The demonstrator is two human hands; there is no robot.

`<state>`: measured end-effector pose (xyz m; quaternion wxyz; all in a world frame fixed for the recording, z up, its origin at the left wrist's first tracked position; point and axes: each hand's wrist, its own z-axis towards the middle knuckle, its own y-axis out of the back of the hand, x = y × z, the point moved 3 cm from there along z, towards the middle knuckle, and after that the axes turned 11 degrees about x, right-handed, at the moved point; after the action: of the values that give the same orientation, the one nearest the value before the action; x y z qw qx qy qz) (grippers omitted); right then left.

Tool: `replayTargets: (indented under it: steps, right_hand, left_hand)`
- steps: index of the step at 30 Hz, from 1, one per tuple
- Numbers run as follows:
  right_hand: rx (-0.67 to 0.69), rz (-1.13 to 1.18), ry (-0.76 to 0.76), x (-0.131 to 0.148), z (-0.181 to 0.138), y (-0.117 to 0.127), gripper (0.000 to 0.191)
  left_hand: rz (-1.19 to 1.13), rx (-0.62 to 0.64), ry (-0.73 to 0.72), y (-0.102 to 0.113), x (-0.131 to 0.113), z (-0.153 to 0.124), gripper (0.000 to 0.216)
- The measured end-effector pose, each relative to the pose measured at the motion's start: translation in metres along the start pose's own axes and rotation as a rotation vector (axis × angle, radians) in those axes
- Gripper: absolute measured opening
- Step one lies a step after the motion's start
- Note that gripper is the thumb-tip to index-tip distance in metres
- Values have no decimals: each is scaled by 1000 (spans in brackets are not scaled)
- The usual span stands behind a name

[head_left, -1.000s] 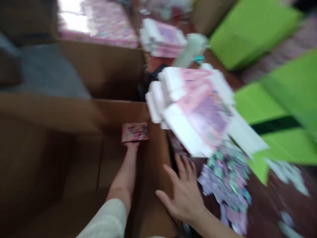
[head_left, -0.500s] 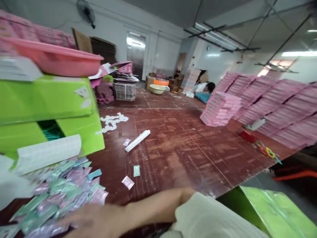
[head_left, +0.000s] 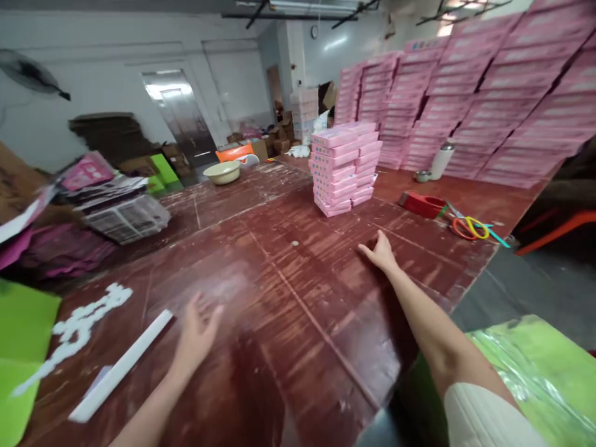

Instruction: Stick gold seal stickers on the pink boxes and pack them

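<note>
My right hand [head_left: 382, 253] reaches out over the dark red table, thumb and fingers apart, holding nothing. It is just in front of a stack of small pink boxes [head_left: 344, 167], not touching it. Lower on the left, my left hand [head_left: 200, 329] is raised with its fingers spread, empty and slightly blurred. Beside it lies a long white rolled strip [head_left: 123, 366]. A small lilac packet [head_left: 100, 375] shows partly behind the strip. Farther left is a knobbly white string [head_left: 93, 316].
Tall rows of pink boxes [head_left: 447, 99] line the right back. Near them are a white bottle [head_left: 441, 161], a red tape dispenser [head_left: 421, 205] and scissors [head_left: 470, 228]. A cream basin [head_left: 223, 173] sits at the far edge. A green box [head_left: 540, 366] stands at lower right.
The view has swung right. My right arm has left the pile of small packets and now stretches toward the pink stack. My left hand has come into view.
</note>
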<state>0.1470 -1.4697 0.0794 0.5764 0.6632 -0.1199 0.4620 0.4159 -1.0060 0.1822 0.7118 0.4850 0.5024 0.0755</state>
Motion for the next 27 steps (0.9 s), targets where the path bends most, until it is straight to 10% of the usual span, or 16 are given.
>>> replayTargets:
  steps: [7,12,18,27]
  right_hand:
    - [-82,-96,-159,-68,156,4,137]
    - [-17,-195,-139,-101,265,4,160]
    - [49,-324,9,-139,343,-12,127]
    - [59,-198,-38,-100,326,-4,129]
  left_hand:
    - [-210,289,-64,-228,-166,213,109]
    - [-117,272,-46,-334,-228,305,141]
    - [201,213,-3,-381,-248,346,145]
    - [304,290,-83,-386,-250,346,98]
